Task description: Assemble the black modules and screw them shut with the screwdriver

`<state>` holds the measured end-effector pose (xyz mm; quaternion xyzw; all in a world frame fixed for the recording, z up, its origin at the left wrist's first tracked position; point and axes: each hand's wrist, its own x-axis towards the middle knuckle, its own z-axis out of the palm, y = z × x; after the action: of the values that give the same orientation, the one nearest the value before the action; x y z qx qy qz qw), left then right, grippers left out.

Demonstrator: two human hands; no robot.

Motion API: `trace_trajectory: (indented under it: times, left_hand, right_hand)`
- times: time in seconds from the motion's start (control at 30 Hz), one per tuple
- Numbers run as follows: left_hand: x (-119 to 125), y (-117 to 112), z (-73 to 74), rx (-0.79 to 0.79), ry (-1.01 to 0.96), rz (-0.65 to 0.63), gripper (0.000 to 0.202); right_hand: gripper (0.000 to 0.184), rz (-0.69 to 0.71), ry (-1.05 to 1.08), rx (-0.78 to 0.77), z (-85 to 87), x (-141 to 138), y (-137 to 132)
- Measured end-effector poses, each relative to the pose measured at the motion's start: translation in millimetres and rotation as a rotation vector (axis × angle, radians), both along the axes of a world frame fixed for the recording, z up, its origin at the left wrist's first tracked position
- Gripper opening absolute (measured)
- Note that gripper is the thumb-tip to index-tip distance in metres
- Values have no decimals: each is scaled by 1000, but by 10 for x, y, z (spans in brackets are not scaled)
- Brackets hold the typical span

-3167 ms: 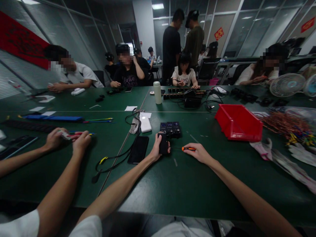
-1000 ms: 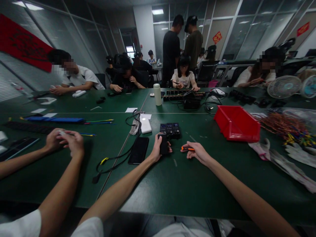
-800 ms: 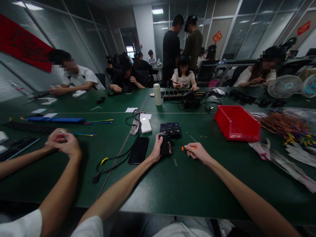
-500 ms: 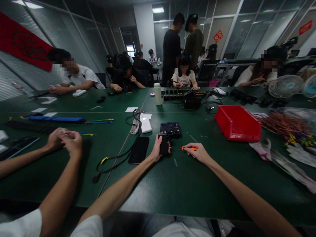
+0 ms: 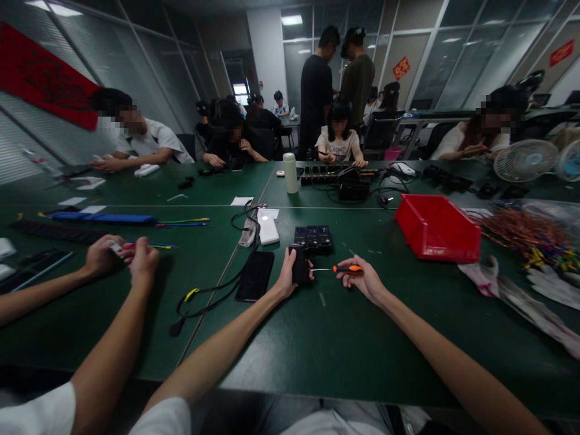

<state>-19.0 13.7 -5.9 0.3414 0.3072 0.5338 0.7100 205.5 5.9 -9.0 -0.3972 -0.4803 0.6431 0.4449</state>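
Observation:
In the middle of the head view, my left hand (image 5: 287, 275) is closed around a small black block-shaped device (image 5: 299, 264), held above the table. My right hand (image 5: 365, 279) grips a screwdriver (image 5: 348, 269) with an orange and black handle. Its thin shaft points left, and the tip meets or lies very near the device's right side; I cannot tell which. Several black modules (image 5: 313, 237) stand side by side just behind the device. A dark phone (image 5: 255, 276) lies to the left of my left hand.
Right of my hands stands a red bin (image 5: 437, 229), with work gloves (image 5: 512, 296) and copper wires (image 5: 521, 232) beyond. A black cable (image 5: 217, 302), a white power bank (image 5: 267, 227) and a pale bottle (image 5: 290, 174) are nearby. A co-worker's hands (image 5: 124, 257) work at the left.
My right hand's fingers have shifted and loosened on the screwdriver handle, showing more of it. My left hand and the device stay put. The co-worker's right hand at the left has moved slightly.

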Motion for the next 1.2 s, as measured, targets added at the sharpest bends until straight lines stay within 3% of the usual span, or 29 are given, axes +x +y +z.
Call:
trace_trajectory:
  times: [0.1, 0.3, 0.7, 1.0, 1.1, 1.2]
  left_hand:
    - [3, -3, -11, 98, 32, -1, 42]
    - [7, -3, -38, 121, 58, -8, 41]
    - [-13, 10, -54, 118, 74, -15, 38]
    - [-14, 5, -48, 129, 80, -16, 38]
    - [-14, 5, -50, 127, 78, -12, 39]
    - [-11, 5, -54, 136, 77, -2, 39]
  right_hand:
    - [47, 13, -86, -15, 5, 29, 2]
    - [33, 37, -309, 119, 80, 85, -25]
    - [36, 125, -465, 260, 129, 148, -8]
    - [25, 72, -533, 461, 124, 172, 17]
    - [26, 42, -496, 420, 112, 143, 4]
    - [32, 13, -353, 237, 82, 84, -11]
